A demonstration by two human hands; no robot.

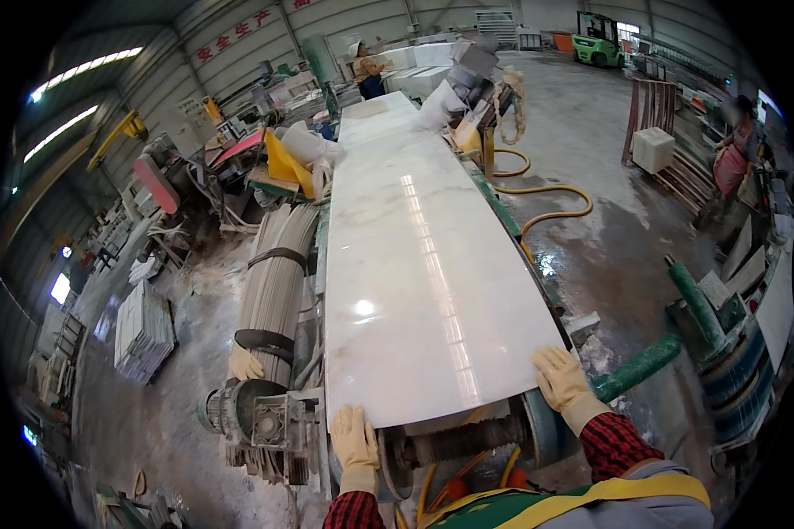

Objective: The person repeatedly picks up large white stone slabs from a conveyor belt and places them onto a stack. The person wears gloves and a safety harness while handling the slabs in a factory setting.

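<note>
A long white polished stone slab (423,291) lies flat on a conveyor and stretches away from me. At its near left corner rests my left hand (355,445) in a cream work glove, fingers stretched forward against the stone. My right hand (566,383), gloved alike, touches the near right corner with its fingers extended over the edge. The undersides of both hands and both thumbs' contact are partly hidden. Below the slab's front edge shows a dark conveyor roller (459,443) between round end plates.
Left of the conveyor are a gearbox motor (269,419), a loose cream glove (245,362), strapped strips (278,273) and stacked slabs (144,331). Green rollers (637,368) and a yellow hose (556,214) lie right. Two people (368,70) (739,154) and a green forklift (597,41) are farther off.
</note>
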